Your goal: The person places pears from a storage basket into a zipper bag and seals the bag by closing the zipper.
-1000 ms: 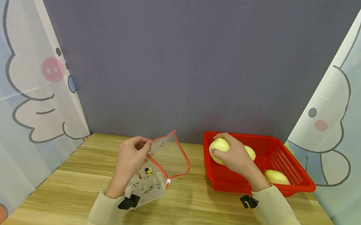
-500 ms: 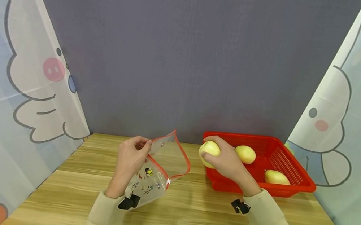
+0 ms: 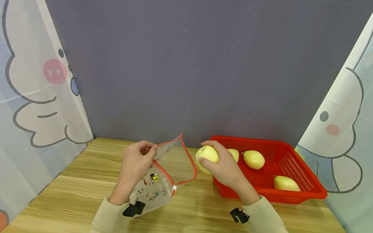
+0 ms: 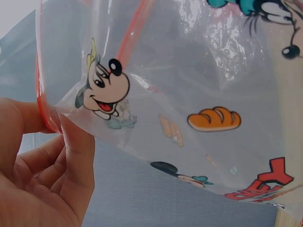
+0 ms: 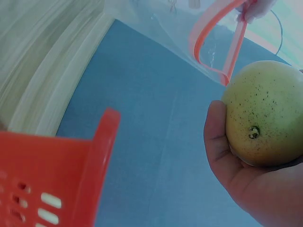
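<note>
My left hand [image 3: 137, 164] pinches the edge of a clear zip bag [image 4: 161, 94] with red zip strips and cartoon prints; the bag's mouth gapes toward the right. A white slider [image 3: 174, 187] sits at the near end of the zip. In my right hand [image 3: 223, 167] is a yellow-green mango [image 5: 265, 113], speckled, its stem scar showing in the right wrist view. Fingers and thumb wrap round it between the bag's mouth and the red basket [image 3: 303, 169]. Several more mangoes lie in the basket, one mango [image 3: 254, 159] near its middle and another mango [image 3: 287, 183] toward the front.
The basket stands at the right of the wooden table [image 3: 203, 227], its left rim [image 5: 102, 156] close below the right hand. A grey cloth [image 3: 191, 64] hangs behind the table. Printed curtains [image 3: 41, 80] flank both sides.
My right hand has carried the mango leftward out of the basket toward the bag, uncovering other mangoes behind it. The left hand and the bag stay nearly still.
</note>
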Available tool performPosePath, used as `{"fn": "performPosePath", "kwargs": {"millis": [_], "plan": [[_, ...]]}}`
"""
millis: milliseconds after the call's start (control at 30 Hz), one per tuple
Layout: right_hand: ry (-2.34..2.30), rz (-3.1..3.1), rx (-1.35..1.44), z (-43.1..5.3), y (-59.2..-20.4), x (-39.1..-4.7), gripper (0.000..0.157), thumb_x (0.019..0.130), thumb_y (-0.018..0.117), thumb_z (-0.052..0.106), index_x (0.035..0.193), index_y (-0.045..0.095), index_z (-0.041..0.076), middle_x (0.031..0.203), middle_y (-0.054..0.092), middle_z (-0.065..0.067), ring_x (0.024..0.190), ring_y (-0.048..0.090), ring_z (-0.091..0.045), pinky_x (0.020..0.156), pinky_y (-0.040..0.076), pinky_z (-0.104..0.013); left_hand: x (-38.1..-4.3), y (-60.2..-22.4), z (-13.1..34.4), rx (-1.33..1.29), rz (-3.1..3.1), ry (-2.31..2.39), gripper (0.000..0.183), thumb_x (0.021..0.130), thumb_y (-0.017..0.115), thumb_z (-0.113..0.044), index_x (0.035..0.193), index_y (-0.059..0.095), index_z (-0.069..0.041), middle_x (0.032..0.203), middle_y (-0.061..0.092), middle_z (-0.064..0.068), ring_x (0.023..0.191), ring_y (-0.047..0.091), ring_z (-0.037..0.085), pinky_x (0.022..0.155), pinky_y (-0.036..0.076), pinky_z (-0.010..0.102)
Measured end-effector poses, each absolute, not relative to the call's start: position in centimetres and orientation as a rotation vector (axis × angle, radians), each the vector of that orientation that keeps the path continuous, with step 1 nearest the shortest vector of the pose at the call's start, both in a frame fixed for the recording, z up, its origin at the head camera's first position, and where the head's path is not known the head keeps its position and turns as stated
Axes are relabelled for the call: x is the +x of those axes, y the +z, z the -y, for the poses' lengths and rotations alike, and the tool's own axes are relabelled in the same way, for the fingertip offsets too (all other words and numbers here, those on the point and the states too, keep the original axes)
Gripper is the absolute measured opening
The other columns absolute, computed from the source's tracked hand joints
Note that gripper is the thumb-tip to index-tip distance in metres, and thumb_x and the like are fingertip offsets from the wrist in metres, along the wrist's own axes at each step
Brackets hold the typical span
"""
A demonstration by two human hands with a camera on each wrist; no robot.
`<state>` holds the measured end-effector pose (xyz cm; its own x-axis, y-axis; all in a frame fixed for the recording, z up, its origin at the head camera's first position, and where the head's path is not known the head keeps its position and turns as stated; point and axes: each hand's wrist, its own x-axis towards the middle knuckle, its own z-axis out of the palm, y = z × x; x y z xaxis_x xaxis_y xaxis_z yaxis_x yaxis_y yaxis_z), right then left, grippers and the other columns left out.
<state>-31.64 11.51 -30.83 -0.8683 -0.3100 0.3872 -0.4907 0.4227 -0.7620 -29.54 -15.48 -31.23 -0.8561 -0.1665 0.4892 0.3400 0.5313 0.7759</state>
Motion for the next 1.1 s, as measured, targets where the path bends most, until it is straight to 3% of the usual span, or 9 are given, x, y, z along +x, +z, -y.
{"fn": "performPosePath", "kwargs": {"millis": [600,1100], "plan": [[1.407,2.508,0.743,-9.1,-31.9,-31.9,0.046,0.091,0.07,0.025,0.134,0.059,0.012,0.113,0.063,-0.006,0.084,0.059,-0.018,0.069,0.054,-0.032,-29.6,-31.2,15.4,-0.145,2.253,-1.292,0.015,0.097,0.069,-0.015,0.097,0.077,-0.002,0.079,0.071,0.008,0.052,0.063,0.014,0.046,0.054,0.027],[1.366,2.527,0.718,-8.0,-32.5,-31.6,0.047,0.087,0.074,0.031,0.131,0.063,0.018,0.116,0.063,0.001,0.094,0.057,-0.017,0.074,0.054,-0.033,-29.5,-31.3,15.1,-0.161,2.233,-1.291,0.014,0.096,0.07,-0.013,0.095,0.077,-0.001,0.076,0.07,0.007,0.05,0.063,0.015,0.045,0.054,0.028]]}}
